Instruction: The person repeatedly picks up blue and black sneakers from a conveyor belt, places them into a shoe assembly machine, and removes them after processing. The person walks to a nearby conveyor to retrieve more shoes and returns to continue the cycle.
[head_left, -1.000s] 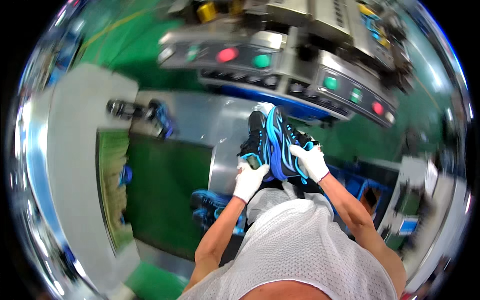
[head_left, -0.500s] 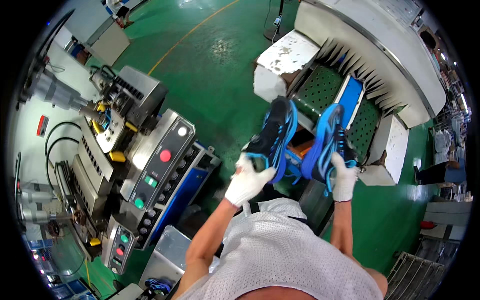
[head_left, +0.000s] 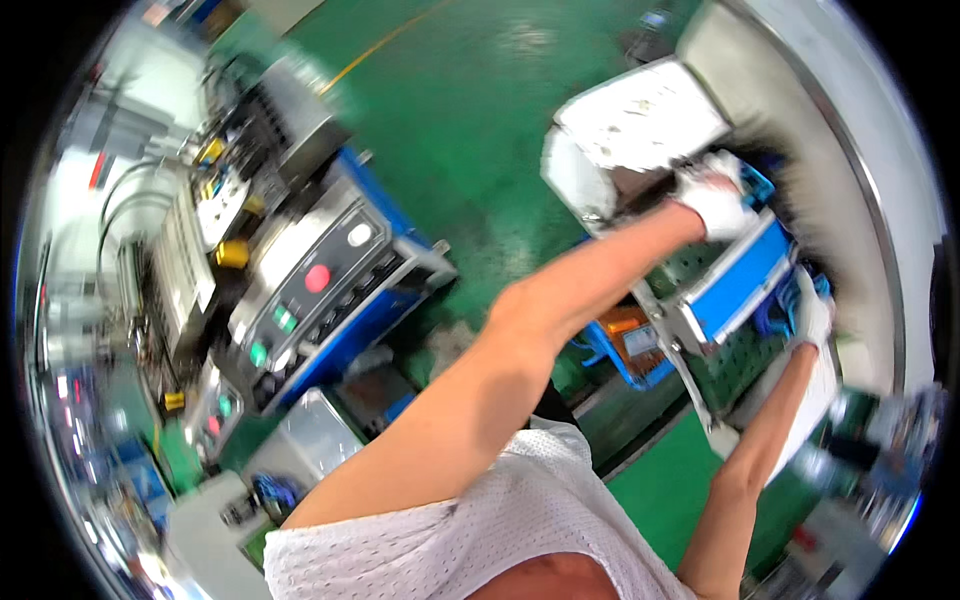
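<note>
Both my arms reach to the right, into the mouth of a white machine (head_left: 858, 130). My left hand (head_left: 714, 195), in a white knit glove, is closed on a black and blue sneaker (head_left: 757, 186), over the far side of a blue divider (head_left: 745, 280). Gloved as well, my right hand (head_left: 814, 314) grips the other blue sneaker (head_left: 775, 308) on the near side of that divider. Both sneakers are at the dark flap curtain (head_left: 808, 190), partly hidden by my hands and blurred. Beneath them lies a green perforated bed (head_left: 735, 372).
A blue crate (head_left: 655, 375) with orange contents sits below the machine's front edge. On the left stands a machine with a control panel (head_left: 318, 278) and buttons. Another blue sneaker (head_left: 275, 492) lies at the lower left. A worn white cover (head_left: 640, 115) flanks the opening.
My hands have carried the two sneakers from in front of my body, forward and right, up to the flap curtain. The view has swung as well.
</note>
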